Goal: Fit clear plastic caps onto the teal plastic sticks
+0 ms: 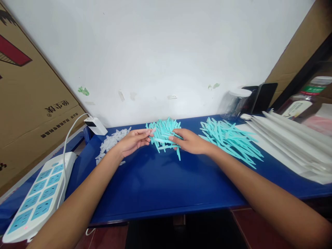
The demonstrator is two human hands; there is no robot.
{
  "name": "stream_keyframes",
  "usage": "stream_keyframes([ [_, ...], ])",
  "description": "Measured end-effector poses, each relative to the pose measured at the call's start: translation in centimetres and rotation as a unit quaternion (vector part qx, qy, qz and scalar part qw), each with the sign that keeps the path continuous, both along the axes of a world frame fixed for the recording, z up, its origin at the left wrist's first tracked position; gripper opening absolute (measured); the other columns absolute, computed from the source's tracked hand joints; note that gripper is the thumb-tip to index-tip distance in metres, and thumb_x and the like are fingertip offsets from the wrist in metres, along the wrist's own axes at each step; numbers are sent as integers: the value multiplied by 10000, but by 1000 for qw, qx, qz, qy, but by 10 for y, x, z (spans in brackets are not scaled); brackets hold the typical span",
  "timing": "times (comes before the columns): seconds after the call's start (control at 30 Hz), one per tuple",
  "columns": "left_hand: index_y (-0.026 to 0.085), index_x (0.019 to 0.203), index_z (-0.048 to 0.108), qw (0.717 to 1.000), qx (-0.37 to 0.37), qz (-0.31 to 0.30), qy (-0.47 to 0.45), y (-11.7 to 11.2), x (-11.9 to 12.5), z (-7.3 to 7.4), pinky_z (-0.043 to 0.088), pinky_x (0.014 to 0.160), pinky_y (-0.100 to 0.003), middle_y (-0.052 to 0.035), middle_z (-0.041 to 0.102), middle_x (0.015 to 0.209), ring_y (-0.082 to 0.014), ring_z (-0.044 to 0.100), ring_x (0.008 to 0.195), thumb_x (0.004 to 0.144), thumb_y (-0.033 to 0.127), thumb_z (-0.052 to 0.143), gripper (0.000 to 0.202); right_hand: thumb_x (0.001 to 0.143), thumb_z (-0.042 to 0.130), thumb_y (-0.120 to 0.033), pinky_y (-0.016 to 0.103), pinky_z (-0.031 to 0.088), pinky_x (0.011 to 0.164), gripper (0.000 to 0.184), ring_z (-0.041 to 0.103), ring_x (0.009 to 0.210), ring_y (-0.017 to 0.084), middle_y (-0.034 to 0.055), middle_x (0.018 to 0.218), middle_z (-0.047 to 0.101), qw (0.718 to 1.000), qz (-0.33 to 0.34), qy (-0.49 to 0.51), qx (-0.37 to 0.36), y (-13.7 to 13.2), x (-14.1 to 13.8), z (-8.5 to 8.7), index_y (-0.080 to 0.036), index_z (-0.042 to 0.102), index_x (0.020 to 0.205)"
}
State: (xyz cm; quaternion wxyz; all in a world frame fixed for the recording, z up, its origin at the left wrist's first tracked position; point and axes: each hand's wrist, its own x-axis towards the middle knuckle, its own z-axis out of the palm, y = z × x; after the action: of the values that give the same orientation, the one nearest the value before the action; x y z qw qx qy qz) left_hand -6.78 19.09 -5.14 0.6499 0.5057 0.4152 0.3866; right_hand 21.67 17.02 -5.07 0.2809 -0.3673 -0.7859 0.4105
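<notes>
My left hand pinches a small translucent whitish plastic piece between thumb and fingertips, just left of my right hand. Closed around several slim turquoise plastic sticks, my right hand has their ends pointing left toward that piece. Behind and below both hands lies a middle pile of turquoise sticks. A heap of translucent plastic pieces lies left of my left hand, partly hidden by the wrist. Right of my right hand spreads another pile of turquoise sticks.
The blue table meets a white wall. A power strip and a corded white charger are at left, beside a cardboard box. At right stand a clear jar, a dark phone-like slab, white packets and a bottle.
</notes>
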Motion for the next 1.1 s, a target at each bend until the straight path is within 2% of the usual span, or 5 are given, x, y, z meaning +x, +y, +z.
stream_keyframes([
  [0.4, 115, 1160, 781, 996, -11, -75, 45, -7, 7, -4, 522, 669, -229, -84, 682, 902, -108, 601, 726, 909, 378, 788, 364, 979, 591, -541, 264, 376, 592, 406, 608, 633, 148, -33, 718, 488, 998, -4, -33, 51, 2, 3, -2, -211, 465, 780],
  [0.63, 150, 1009, 720, 986, 91, 10, 143, -8, 9, 7, 253, 491, -229, 63, 413, 643, -71, 300, 504, 894, 463, 744, 334, 946, 615, -598, 271, 393, 566, 447, 511, 546, 123, -51, 682, 392, 999, -46, -14, 26, 4, 14, 13, -226, 436, 775],
  [0.8, 185, 799, 722, 883, 292, -35, 367, -33, 35, 2, 200, 530, -274, 79, 272, 551, -93, 257, 504, 905, 530, 713, 361, 938, 600, -637, 299, 447, 629, 469, 464, 540, 112, -53, 691, 406, 999, -44, 15, 22, 5, 21, 22, -220, 456, 779],
  [1.0, 209, 1027, 694, 750, 410, -95, 510, -57, 63, -9, 290, 594, -289, 32, 554, 600, -171, 541, 585, 918, 660, 654, 466, 946, 608, -607, 281, 421, 581, 429, 524, 549, 125, -42, 693, 491, 999, -47, 9, 4, 3, 22, 24, -209, 514, 818],
  [1.1, 195, 1078, 639, 716, 406, -128, 554, -60, 69, -14, 322, 608, -299, -20, 667, 722, -220, 628, 664, 1013, 598, 533, 421, 943, 623, -591, 256, 387, 543, 418, 622, 621, 157, -33, 702, 510, 1000, -27, -3, -2, 1, 18, 22, -208, 511, 815],
])
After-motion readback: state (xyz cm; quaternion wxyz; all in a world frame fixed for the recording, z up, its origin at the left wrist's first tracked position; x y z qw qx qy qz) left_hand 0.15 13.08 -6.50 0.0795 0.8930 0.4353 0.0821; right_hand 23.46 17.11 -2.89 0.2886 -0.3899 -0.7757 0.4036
